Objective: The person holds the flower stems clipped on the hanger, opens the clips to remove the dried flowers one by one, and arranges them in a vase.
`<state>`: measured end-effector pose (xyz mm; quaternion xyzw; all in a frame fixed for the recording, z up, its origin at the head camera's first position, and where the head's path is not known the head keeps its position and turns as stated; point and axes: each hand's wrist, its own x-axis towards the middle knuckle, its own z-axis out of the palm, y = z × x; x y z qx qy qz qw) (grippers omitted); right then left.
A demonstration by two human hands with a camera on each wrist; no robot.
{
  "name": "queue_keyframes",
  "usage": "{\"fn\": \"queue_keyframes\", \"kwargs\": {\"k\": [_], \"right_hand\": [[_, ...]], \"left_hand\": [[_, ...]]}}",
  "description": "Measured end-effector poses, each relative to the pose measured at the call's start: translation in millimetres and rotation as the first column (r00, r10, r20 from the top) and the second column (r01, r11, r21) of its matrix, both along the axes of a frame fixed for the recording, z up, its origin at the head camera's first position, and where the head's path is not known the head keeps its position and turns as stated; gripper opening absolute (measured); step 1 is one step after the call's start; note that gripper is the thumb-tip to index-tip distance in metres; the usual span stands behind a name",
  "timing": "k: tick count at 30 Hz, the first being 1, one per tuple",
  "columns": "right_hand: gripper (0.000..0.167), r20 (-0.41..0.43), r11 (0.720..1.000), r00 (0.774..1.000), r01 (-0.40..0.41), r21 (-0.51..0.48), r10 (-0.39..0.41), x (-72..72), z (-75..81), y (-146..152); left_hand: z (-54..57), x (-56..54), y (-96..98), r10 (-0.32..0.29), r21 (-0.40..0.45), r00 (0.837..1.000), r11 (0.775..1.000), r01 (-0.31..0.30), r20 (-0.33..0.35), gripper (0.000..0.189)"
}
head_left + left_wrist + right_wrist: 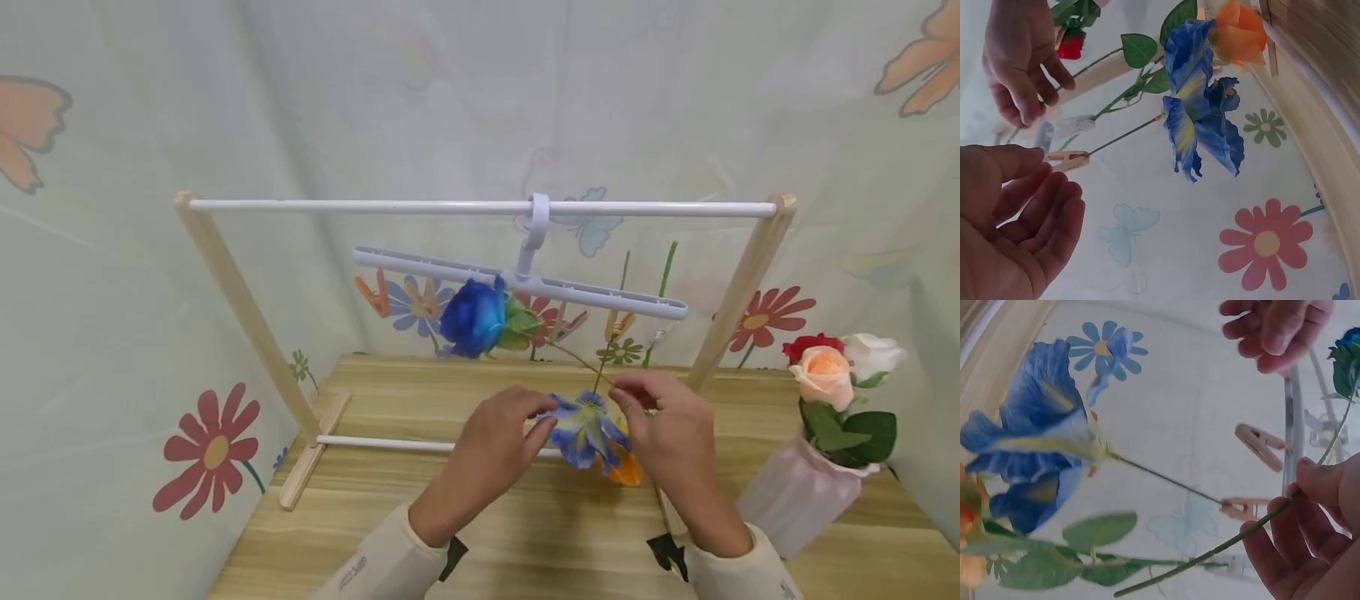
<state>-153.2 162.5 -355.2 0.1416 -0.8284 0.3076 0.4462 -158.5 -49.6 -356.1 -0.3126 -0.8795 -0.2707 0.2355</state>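
My right hand [671, 429] pinches the green stem [1229, 540] of a blue rose [471, 318] between thumb and fingers. The rose head points left, in front of the white hanger [435, 267]. Nothing is held in my left hand [491, 446], whose fingers are loosely bent beside a blue-and-yellow flower [585, 433]. That flower hangs head down, its thin stem gripped by a beige clothespin [1071, 161] on the hanger. An orange flower [1239, 37] on a leafy green stem hangs behind it, from a pale clip [1071, 127].
The hanger hooks over the white top rod [360, 206] of a wooden-legged rack. More clothespins dangle from it, among them an orange one [375, 293]. On the right of the wooden table [525, 533], a pink vase [798, 492] holds red, peach and white roses. Dark leaves lie near both sleeves.
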Motion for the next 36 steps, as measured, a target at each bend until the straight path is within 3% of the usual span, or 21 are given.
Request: {"fn": "queue_keyframes", "kwargs": {"k": [3, 6, 16, 26, 31, 34, 36], "right_hand": [[0.012, 0.042, 0.996, 0.999, 0.025, -0.083, -0.021, 4.4, 3.7, 11], [0.012, 0.085, 0.988, 0.995, 0.059, -0.146, -0.047, 8.9, 6.2, 22], [0.013, 0.174, 0.941, 0.975, 0.185, -0.282, -0.14, 20.4, 10.6, 49], [0.025, 0.225, 0.856, 0.942, 0.322, -0.404, -0.248, 35.3, 19.0, 81], [0.027, 0.189, 0.839, 0.935, 0.354, -0.414, -0.301, 40.4, 23.8, 94], [0.029, 0.219, 0.812, 0.906, 0.423, -0.402, -0.363, 42.7, 25.6, 100], [0.031, 0.267, 0.781, 0.873, 0.485, -0.394, -0.408, 44.5, 26.6, 104]], "left_hand": [[0.7, -6.9, 6.1, -0.017, 0.051, 0.993, 0.999, 0.012, 0.115, 0.014], [-0.7, -13.9, 13.1, -0.024, 0.108, 0.983, 0.994, 0.005, 0.181, 0.016], [-10.8, -40.3, 32.2, -0.078, 0.272, 0.959, 0.962, 0.0, 0.273, 0.015], [-11.6, -62.3, 53.2, -0.139, 0.393, 0.883, 0.918, -0.055, 0.448, 0.025], [-15.1, -70.0, 63.8, -0.175, 0.453, 0.857, 0.888, -0.075, 0.484, 0.03], [-17.6, -73.2, 69.4, -0.168, 0.457, 0.853, 0.885, -0.09, 0.493, 0.03], [-18.2, -74.4, 72.7, -0.155, 0.448, 0.852, 0.889, -0.101, 0.5, 0.03]]}}
